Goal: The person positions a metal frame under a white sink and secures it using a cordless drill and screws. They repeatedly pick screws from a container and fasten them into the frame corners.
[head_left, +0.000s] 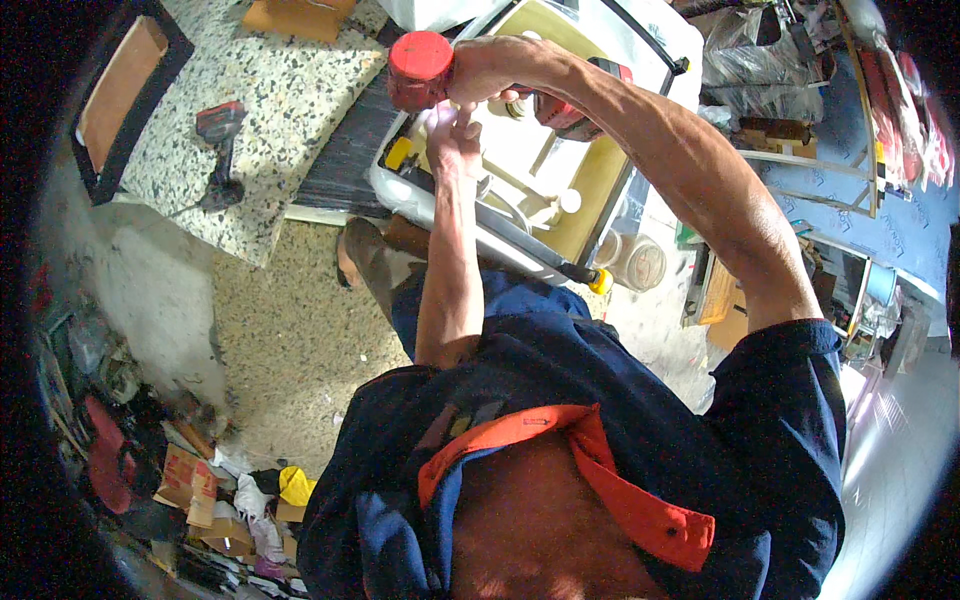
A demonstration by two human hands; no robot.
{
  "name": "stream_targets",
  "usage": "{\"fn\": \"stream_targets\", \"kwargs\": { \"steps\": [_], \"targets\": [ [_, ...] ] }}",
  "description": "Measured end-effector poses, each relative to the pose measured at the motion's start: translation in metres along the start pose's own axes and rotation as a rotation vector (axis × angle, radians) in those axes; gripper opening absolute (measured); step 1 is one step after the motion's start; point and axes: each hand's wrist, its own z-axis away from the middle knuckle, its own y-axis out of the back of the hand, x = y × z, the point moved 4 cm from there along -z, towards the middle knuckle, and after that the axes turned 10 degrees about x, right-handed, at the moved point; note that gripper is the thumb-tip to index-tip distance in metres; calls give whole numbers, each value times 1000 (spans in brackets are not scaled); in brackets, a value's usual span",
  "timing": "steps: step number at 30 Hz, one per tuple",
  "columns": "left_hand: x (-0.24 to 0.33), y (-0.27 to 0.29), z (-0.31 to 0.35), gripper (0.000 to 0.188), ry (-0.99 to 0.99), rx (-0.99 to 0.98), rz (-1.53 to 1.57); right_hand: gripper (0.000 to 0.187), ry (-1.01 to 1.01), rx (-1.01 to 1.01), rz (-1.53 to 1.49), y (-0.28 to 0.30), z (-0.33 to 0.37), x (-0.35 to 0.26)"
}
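Note:
My right hand (485, 72) is wrapped round the handle of a red and black cordless drill (420, 68), its rounded back end facing up. The drill's wider base shows on both sides of my right forearm. Just below the drill, my left hand (455, 148) has its fingers curled together at the near left rim of an open white shell (420, 195). Whatever those fingers hold is hidden, and bright light falls on them. Inside the shell are a cream lining (605, 180) and a pale rod (510, 175) with a white round end.
Another red and black cordless drill (220, 125) lies on the speckled slab (280, 120) at left, near a black-framed panel (125, 95). A clear round tub (640, 262) stands right of the shell. Cardboard boxes (187, 480) and scraps crowd the floor at lower left; wrapped goods (765, 60) fill the upper right.

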Motion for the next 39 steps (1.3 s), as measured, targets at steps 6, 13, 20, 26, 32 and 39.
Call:
{"fn": "stream_targets", "kwargs": {
  "steps": [6,13,20,26,32,39],
  "targets": [
    [2,1,3,27,-39,-43,-20,14,117,28,2,9,7,-12],
    [2,6,-6,25,34,-93,17,18,56,-28,136,7,0,-7],
    [9,15,-5,37,5,29,-164,13,221,-8,160,18,5,-12],
    [0,-19,86,48,-102,-388,-786,20,148,-73,73,21,-4,7],
    [8,-27,142,35,-560,-507,-1601,16,463,-49,-391,34,31,56],
    [-17,-12,151,31,-811,-807,-2086,22,203,799,-840,8,212,228]
  ]
}}
